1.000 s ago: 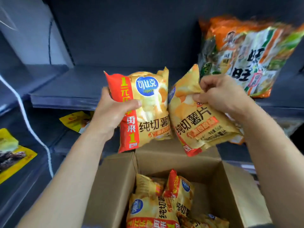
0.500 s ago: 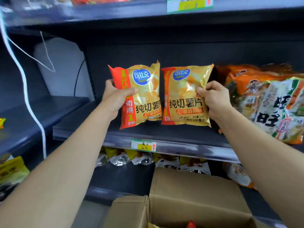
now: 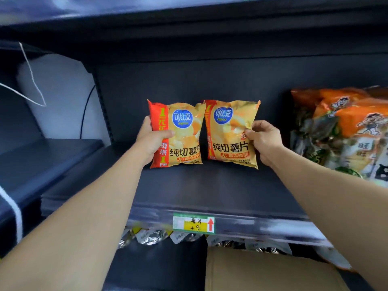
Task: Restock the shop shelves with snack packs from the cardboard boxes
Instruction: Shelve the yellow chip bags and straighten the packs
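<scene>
Since both bags have gone from above the cardboard box (image 3: 262, 269) to the shelf (image 3: 210, 185), they stand touching, dead centre. Left hand (image 3: 151, 143) grips the left bag (image 3: 184, 143); right hand (image 3: 265, 141) pinches the right bag (image 3: 231, 133), orange packs (image 3: 346, 133) at three o'clock. Letting go looks next.

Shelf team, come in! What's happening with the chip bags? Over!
Left hand grips left chip pack. Right hand pinches right chip pack. Both upright at shelf. Nothing in the way.
</scene>
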A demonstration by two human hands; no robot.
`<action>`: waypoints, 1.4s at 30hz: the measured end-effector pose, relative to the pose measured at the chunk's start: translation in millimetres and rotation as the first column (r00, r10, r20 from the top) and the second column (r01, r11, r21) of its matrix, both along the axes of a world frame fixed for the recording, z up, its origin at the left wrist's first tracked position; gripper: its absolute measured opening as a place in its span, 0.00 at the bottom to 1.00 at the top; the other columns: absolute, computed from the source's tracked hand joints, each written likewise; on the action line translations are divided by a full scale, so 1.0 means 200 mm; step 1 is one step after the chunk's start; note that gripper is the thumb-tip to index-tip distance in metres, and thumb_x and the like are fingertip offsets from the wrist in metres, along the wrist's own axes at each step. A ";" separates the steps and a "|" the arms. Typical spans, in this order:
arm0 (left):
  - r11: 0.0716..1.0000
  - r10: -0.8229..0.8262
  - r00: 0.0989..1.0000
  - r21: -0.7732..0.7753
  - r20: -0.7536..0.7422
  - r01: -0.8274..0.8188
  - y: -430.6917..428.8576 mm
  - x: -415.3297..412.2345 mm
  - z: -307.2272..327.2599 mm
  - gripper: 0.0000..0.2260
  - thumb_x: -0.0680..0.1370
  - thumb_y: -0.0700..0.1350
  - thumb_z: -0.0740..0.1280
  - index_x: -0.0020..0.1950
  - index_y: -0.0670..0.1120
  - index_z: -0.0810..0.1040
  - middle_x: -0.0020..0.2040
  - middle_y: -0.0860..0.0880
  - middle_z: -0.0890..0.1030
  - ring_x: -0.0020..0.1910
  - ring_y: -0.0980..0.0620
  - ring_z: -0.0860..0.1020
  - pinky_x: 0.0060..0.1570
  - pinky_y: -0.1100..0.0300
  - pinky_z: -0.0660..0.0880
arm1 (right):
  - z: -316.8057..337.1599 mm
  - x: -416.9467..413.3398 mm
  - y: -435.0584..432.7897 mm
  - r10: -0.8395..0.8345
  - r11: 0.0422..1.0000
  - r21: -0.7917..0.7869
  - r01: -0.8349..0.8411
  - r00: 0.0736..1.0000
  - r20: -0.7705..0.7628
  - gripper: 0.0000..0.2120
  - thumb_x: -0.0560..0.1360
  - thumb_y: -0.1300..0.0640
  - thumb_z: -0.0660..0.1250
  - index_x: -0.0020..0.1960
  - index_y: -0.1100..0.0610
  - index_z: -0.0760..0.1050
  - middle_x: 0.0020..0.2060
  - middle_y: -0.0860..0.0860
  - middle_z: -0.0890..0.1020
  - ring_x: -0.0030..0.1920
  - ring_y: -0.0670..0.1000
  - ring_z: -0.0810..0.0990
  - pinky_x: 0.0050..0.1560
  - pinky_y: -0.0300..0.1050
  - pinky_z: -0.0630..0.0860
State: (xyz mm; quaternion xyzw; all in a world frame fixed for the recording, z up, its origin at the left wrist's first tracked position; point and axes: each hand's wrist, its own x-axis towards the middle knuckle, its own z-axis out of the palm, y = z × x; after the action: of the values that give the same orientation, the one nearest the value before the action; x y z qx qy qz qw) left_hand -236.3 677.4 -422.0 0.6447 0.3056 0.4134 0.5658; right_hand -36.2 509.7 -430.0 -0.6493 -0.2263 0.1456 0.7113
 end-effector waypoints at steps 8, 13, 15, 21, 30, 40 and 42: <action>0.988 0.137 0.956 0.110 -0.259 -0.112 0.16 0.17 -0.15 0.33 0.76 0.41 0.69 0.76 0.49 0.57 0.74 0.45 0.60 0.70 0.46 0.66 0.55 0.58 0.65 | -0.16 0.11 0.19 -0.020 0.943 -0.332 0.034 0.999 0.047 0.49 0.59 0.51 0.77 0.72 0.39 0.53 0.67 0.52 0.66 0.64 0.58 0.71 0.62 0.61 0.74; 0.994 0.057 0.930 0.106 -0.364 -0.020 0.20 0.25 -0.26 0.38 0.67 0.46 0.77 0.71 0.46 0.60 0.69 0.46 0.69 0.65 0.46 0.72 0.59 0.52 0.73 | -0.23 0.10 0.24 -0.019 0.917 -0.393 0.075 0.989 0.144 0.54 0.63 0.55 0.79 0.75 0.39 0.46 0.68 0.50 0.67 0.68 0.58 0.67 0.66 0.61 0.70; 0.994 0.073 0.940 0.104 -0.332 -0.041 0.20 0.28 -0.26 0.33 0.69 0.49 0.76 0.68 0.45 0.62 0.65 0.47 0.72 0.62 0.47 0.74 0.54 0.54 0.73 | -0.25 0.12 0.27 -0.011 0.917 -0.393 0.075 0.987 0.162 0.53 0.63 0.56 0.79 0.72 0.36 0.47 0.66 0.48 0.72 0.67 0.57 0.69 0.64 0.61 0.72; 0.985 0.168 0.966 0.005 -0.195 -0.170 0.24 0.34 -0.19 0.22 0.76 0.57 0.67 0.61 0.45 0.67 0.59 0.46 0.78 0.52 0.47 0.79 0.50 0.52 0.76 | -0.22 0.17 0.31 -0.049 0.906 -0.395 0.149 0.967 0.252 0.47 0.68 0.61 0.75 0.74 0.38 0.49 0.66 0.53 0.68 0.67 0.58 0.69 0.63 0.61 0.73; 0.978 0.186 0.929 0.147 -0.320 -0.145 0.24 0.40 -0.24 0.34 0.72 0.42 0.73 0.70 0.47 0.55 0.60 0.46 0.74 0.59 0.46 0.75 0.52 0.53 0.73 | -0.23 0.13 0.34 -0.015 0.883 -0.446 0.149 0.957 0.290 0.45 0.72 0.57 0.72 0.77 0.46 0.45 0.69 0.54 0.65 0.71 0.59 0.62 0.70 0.60 0.65; 0.952 0.307 0.851 0.141 -0.426 -0.272 0.33 0.34 -0.22 0.22 0.80 0.36 0.59 0.72 0.46 0.59 0.65 0.42 0.72 0.59 0.43 0.76 0.51 0.51 0.76 | -0.22 0.03 0.29 0.102 0.842 -0.528 0.109 0.930 0.354 0.44 0.74 0.56 0.70 0.78 0.47 0.42 0.73 0.53 0.58 0.72 0.58 0.58 0.71 0.53 0.62; 0.936 0.352 0.820 0.150 -0.451 -0.319 0.30 0.33 -0.21 0.24 0.79 0.36 0.60 0.73 0.45 0.57 0.67 0.40 0.68 0.62 0.40 0.74 0.55 0.49 0.76 | -0.22 0.00 0.27 0.093 0.844 -0.523 0.120 0.927 0.362 0.44 0.74 0.56 0.70 0.78 0.48 0.43 0.73 0.53 0.57 0.73 0.58 0.58 0.71 0.53 0.61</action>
State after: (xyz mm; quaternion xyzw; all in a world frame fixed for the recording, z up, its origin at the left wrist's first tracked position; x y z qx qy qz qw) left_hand -170.9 737.2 -464.0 0.6806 0.5281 0.3473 0.3707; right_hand -35.9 563.3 -474.1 -0.8390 -0.3031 0.0715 0.4463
